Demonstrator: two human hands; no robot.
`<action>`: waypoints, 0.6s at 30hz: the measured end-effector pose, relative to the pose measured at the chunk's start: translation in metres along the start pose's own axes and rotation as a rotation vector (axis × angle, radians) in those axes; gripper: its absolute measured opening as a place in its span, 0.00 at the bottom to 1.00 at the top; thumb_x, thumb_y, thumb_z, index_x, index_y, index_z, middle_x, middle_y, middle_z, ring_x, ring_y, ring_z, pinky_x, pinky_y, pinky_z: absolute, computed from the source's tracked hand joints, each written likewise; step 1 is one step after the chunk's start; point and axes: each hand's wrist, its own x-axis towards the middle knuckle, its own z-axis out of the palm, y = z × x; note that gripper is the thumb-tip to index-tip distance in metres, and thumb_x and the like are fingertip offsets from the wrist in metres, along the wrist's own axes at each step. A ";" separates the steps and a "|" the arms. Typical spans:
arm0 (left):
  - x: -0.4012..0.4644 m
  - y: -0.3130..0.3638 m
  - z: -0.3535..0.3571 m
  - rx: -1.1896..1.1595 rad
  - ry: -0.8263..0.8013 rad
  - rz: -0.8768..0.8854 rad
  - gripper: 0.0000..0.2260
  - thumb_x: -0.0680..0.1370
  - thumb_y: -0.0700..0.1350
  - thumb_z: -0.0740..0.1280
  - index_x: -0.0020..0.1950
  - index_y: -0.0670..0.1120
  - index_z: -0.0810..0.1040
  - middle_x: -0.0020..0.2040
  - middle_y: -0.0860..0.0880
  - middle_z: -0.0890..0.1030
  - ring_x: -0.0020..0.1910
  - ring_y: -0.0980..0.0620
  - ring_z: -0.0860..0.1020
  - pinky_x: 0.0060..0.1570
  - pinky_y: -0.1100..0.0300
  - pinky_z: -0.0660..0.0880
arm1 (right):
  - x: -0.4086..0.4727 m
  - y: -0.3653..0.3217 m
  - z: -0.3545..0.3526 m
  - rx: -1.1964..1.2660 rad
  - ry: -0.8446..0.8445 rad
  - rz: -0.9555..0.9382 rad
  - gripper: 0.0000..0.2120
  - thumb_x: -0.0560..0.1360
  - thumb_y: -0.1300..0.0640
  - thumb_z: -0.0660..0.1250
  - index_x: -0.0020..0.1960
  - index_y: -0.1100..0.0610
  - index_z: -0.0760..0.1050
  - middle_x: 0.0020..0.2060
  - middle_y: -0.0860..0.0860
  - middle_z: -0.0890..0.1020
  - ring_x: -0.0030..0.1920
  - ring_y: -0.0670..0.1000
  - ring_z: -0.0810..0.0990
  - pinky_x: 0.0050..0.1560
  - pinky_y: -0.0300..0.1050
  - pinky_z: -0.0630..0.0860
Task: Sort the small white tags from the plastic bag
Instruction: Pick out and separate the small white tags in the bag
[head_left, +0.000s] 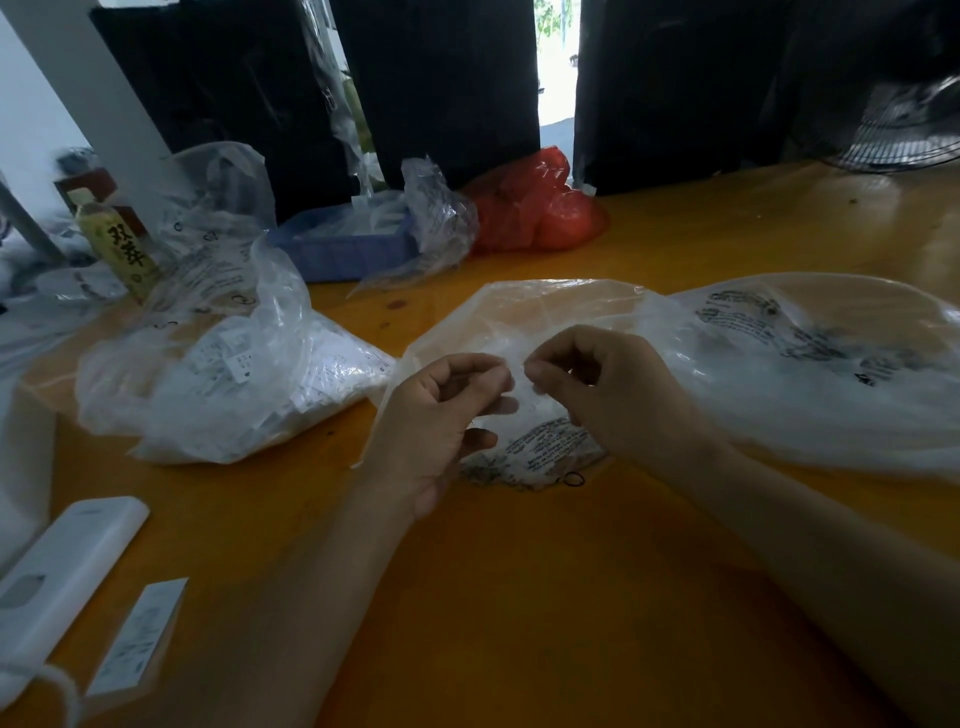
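Both hands (441, 410) (597, 384) pinch plastic bag (524, 322) | bag's printed end toward camera

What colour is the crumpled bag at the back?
Red, translucent crumpled plastic bag, clearest in the head view.

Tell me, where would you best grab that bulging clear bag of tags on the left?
Probably by the loose crumpled neck of the clear bag, coming from above. The neck rises free, while the tag-filled bottom slumps wide on the table.
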 end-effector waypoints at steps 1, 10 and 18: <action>0.000 -0.001 0.001 0.008 -0.006 -0.001 0.06 0.79 0.44 0.75 0.55 0.48 0.86 0.49 0.49 0.89 0.47 0.54 0.88 0.31 0.66 0.76 | -0.001 0.000 0.001 -0.018 0.006 -0.008 0.02 0.80 0.49 0.69 0.49 0.46 0.79 0.38 0.38 0.83 0.33 0.39 0.79 0.34 0.30 0.73; -0.001 -0.001 0.004 -0.156 -0.002 0.048 0.13 0.70 0.41 0.77 0.53 0.39 0.83 0.49 0.40 0.88 0.49 0.44 0.89 0.45 0.63 0.83 | -0.001 0.002 0.006 -0.003 0.110 0.030 0.05 0.79 0.48 0.71 0.54 0.44 0.78 0.42 0.41 0.83 0.36 0.43 0.81 0.36 0.34 0.76; -0.003 -0.005 0.007 -0.147 0.004 0.053 0.05 0.72 0.44 0.78 0.47 0.47 0.91 0.50 0.38 0.88 0.50 0.41 0.88 0.51 0.60 0.84 | -0.004 -0.002 0.008 -0.046 0.094 -0.024 0.04 0.79 0.51 0.71 0.48 0.42 0.78 0.43 0.33 0.81 0.37 0.41 0.81 0.37 0.29 0.74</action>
